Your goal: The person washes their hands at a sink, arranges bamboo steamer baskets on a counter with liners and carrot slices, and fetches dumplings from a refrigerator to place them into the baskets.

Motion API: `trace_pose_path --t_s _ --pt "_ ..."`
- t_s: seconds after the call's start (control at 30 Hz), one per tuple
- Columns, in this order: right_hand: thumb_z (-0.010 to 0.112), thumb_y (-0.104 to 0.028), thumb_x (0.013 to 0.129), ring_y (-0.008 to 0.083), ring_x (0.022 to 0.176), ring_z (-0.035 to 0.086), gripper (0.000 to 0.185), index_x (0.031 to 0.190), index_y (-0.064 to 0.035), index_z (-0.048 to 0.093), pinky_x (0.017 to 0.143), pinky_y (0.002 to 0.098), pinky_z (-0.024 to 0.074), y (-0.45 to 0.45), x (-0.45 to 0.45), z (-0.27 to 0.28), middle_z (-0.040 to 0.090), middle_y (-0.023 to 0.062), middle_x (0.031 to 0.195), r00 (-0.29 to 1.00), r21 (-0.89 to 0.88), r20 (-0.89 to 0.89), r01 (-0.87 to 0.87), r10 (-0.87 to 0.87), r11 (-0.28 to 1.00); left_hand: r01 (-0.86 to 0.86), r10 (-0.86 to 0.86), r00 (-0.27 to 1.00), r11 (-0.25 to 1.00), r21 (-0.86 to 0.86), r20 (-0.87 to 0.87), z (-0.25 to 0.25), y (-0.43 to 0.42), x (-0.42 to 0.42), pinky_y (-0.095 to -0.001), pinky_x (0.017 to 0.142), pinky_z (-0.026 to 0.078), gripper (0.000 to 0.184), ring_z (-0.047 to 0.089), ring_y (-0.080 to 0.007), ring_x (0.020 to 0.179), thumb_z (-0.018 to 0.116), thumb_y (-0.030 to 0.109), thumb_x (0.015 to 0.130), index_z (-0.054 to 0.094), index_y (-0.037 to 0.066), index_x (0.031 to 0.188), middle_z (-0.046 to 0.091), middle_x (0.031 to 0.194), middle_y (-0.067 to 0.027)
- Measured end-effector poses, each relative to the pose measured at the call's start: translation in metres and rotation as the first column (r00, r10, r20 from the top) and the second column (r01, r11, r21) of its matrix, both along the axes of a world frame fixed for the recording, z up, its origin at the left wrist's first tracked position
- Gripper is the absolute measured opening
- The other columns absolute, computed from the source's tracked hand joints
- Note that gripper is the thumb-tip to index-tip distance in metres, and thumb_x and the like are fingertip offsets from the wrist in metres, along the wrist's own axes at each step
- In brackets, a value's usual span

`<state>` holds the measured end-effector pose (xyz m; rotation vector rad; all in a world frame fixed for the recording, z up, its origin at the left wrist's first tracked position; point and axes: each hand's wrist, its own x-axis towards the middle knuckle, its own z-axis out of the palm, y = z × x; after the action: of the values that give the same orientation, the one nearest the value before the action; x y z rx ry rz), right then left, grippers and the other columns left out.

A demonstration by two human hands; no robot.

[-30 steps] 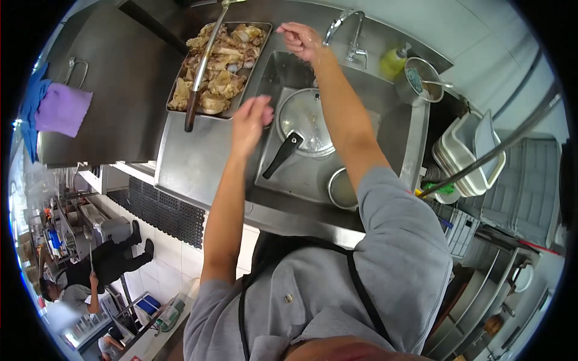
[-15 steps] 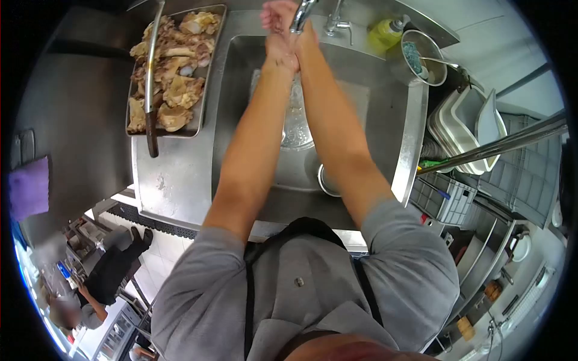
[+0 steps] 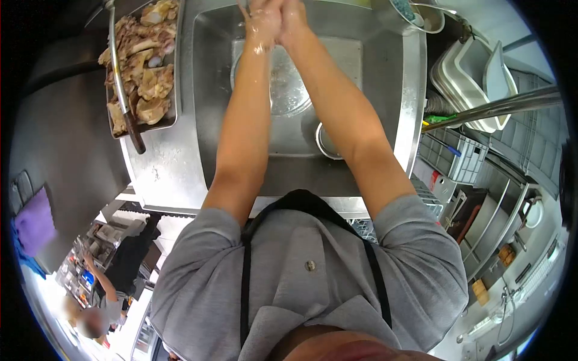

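Observation:
Both my forearms reach over the steel sink (image 3: 208, 120). My left hand (image 3: 263, 23) and my right hand (image 3: 293, 21) press against each other at the top edge of the head view, wet and with water splashing about them. Their fingers are partly cut off and blurred, so I cannot tell how they are bent. Below them, in the basin, lies a round shiny metal piece (image 3: 289, 90) with water on it. A smaller metal ring-shaped rim (image 3: 320, 144) shows beside my right forearm, which hides part of it.
A tray (image 3: 176, 90) of meaty bones (image 3: 147, 78) stands left of the sink, a long metal tool with a brown handle (image 3: 133, 135) across it. At the right are a metal bowl (image 3: 433, 21), stacked white tubs (image 3: 466, 72) and a steel rail (image 3: 494, 111). People work at lower left.
My view has tilted down, so the tap and bottle have left the top of the frame. My hands stay together, now with water splashing over the left one and its wrist.

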<state>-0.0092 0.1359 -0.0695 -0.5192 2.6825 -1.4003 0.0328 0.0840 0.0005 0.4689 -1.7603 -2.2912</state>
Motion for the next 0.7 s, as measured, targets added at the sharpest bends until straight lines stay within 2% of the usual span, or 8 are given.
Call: trace_pose_path --t_s 0.07,0.1,0.13,0.37,0.47,0.53,0.63,0.7 --pt "0.056 -0.014 0.088 0.0288 0.063 0.064 0.021 0.091 0.0048 0.064 0.056 0.0419 0.0532 -0.033 -0.014 -0.062 0.065 0.0154 0.073 0.971 0.195 -0.214 -0.061 0.104 0.979 -0.125 0.076 0.990 0.855 -0.503 -0.116 0.007 0.010 0.040 -0.0348 0.084 0.050 0.034 0.060 -0.0212 0.093 0.058 0.025 0.095 0.055 0.007 0.124 0.061 0.111 -0.0119" --pt "0.057 -0.015 0.088 0.0283 0.060 0.063 0.020 0.090 0.0030 0.065 0.056 0.0401 0.0534 -0.038 -0.001 -0.019 0.064 0.0140 0.070 0.981 -0.285 0.188 0.003 0.053 0.958 -0.231 0.094 0.970 0.641 -0.732 -0.224 0.005 0.012 0.055 -0.0331 0.088 0.050 0.032 0.060 -0.0201 0.098 0.062 0.026 0.094 0.057 0.002 0.114 0.058 0.110 -0.0108" --pt "0.059 -0.016 0.087 0.0278 0.058 0.061 0.019 0.090 0.0013 0.066 0.057 0.0382 0.0535 -0.043 0.013 0.023 0.062 0.0126 0.066 0.855 -0.646 0.515 0.336 0.066 0.686 -0.278 0.192 0.955 0.843 -0.461 -0.224 0.002 0.013 0.064 -0.0321 0.086 0.050 0.036 0.060 -0.0181 0.096 0.063 0.027 0.093 0.055 0.003 0.118 0.057 0.111 -0.0105" --pt "0.058 -0.018 0.095 0.0140 0.054 0.056 0.014 0.089 -0.0081 0.066 0.047 0.0289 0.0413 -0.124 -0.035 0.105 0.060 0.0020 0.063 0.903 -0.634 -0.430 -0.291 -0.014 0.716 -0.188 0.163 0.981 0.929 0.320 0.103 0.076 0.037 0.112 -0.0324 0.071 0.053 0.039 0.063 -0.0161 0.081 0.070 0.026 0.087 0.057 0.004 0.117 0.063 0.097 -0.0075" --pt "0.057 -0.019 0.095 0.0195 0.057 0.060 0.015 0.092 -0.0064 0.065 0.052 0.0331 0.0464 -0.128 -0.042 0.116 0.062 0.0070 0.064 0.943 -0.741 0.125 -0.119 0.310 0.661 -0.092 0.050 0.990 0.939 0.331 0.131 0.084 0.020 0.103 -0.0322 0.071 0.053 0.038 0.064 -0.0165 0.080 0.072 0.027 0.086 0.060 0.002 0.111 0.064 0.093 -0.0072" --pt "0.060 -0.017 0.087 0.0236 0.060 0.060 0.019 0.094 -0.0005 0.067 0.061 0.0343 0.0535 -0.109 -0.029 0.096 0.063 0.0115 0.072 0.716 -0.907 0.407 0.246 0.567 0.341 -0.158 0.090 0.976 0.921 0.356 0.200 0.077 -0.010 0.074 -0.0397 0.070 0.055 0.044 0.065 -0.0240 0.079 0.077 0.016 0.076 0.059 -0.002 0.112 0.064 0.095 -0.0130" --pt "0.055 -0.020 0.094 0.0186 0.073 0.061 0.032 0.118 0.0009 0.058 0.069 0.0298 0.0538 -0.064 0.026 0.092 0.065 0.0124 0.085 0.674 -0.804 0.430 0.589 0.601 -0.086 -0.293 0.199 0.946 0.862 0.414 0.255 0.046 -0.028 0.033 -0.0403 0.062 0.054 0.034 0.064 -0.0247 0.070 0.071 0.028 0.085 0.061 0.000 0.100 0.064 0.091 -0.0124" --pt "0.052 -0.021 0.096 0.0223 0.081 0.062 0.037 0.125 0.0018 0.053 0.077 0.0316 0.0529 -0.042 0.041 0.078 0.065 0.0152 0.094 0.743 -0.856 0.451 0.516 0.495 0.007 -0.299 0.231 0.946 0.892 0.339 0.226 0.012 -0.039 0.007 -0.0372 0.060 0.054 0.037 0.063 -0.0232 0.065 0.066 0.037 0.091 0.062 0.001 0.097 0.065 0.089 -0.0116"
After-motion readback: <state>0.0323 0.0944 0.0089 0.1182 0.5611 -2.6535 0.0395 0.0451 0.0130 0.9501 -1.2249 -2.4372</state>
